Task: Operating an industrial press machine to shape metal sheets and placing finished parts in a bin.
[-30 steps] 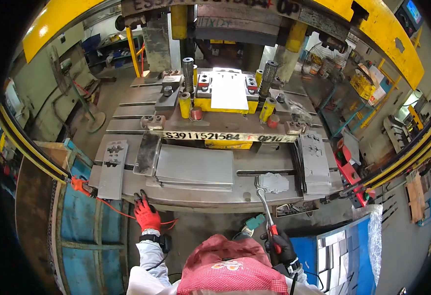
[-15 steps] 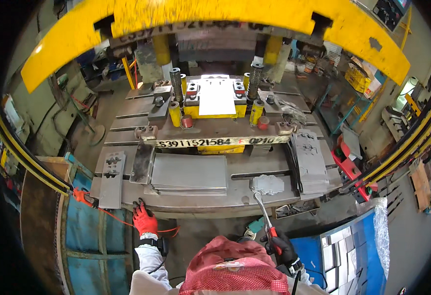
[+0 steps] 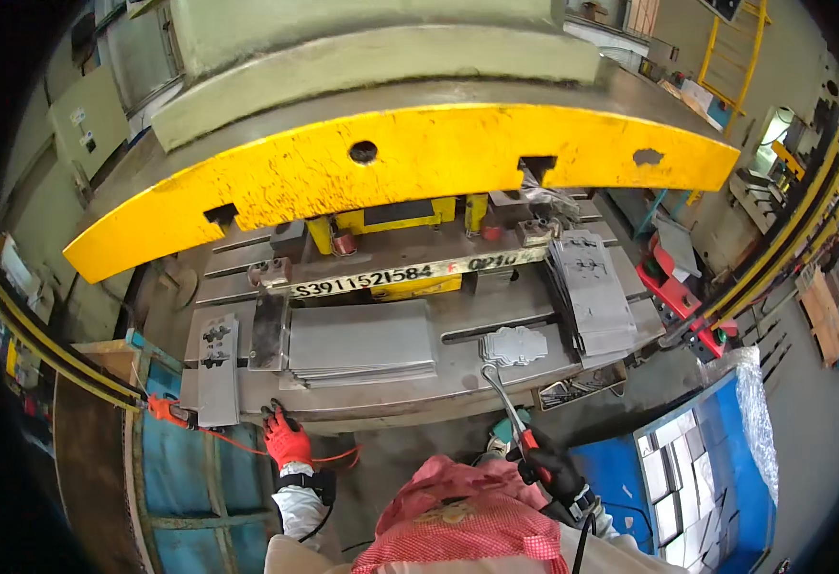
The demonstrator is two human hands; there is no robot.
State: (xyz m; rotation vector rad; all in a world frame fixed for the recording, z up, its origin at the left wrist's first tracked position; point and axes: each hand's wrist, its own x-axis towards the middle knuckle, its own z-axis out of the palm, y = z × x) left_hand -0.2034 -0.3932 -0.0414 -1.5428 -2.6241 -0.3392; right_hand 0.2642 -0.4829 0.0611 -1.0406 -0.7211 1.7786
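Observation:
My left hand (image 3: 288, 438), in a red glove with dark fingertips, lies at the front edge of the press bed (image 3: 395, 392), fingers apart and holding nothing. In a black glove, my right hand (image 3: 555, 471) is closed round the red grips of long-nosed pliers (image 3: 503, 397). Their bent metal tip is near a small pile of thin cut metal pieces (image 3: 513, 346) on the bed. Left of that pile lies a stack of flat grey rectangular sheets (image 3: 362, 340). The yellow press ram (image 3: 438, 153) hides most of the die behind it.
Slotted metal plates stand stacked at the right (image 3: 596, 297), with more punched plates (image 3: 218, 373) at the left. A tray of tools (image 3: 582, 386) hangs below the bed's front. Lower right is a blue bin (image 3: 620, 459) of metal pieces. Yellow-black guard posts (image 3: 773, 258) flank the press.
The yellow ram has come down over the die and the bright plate in it, which are now out of sight. The view has shifted a little; both hands stay about where they were.

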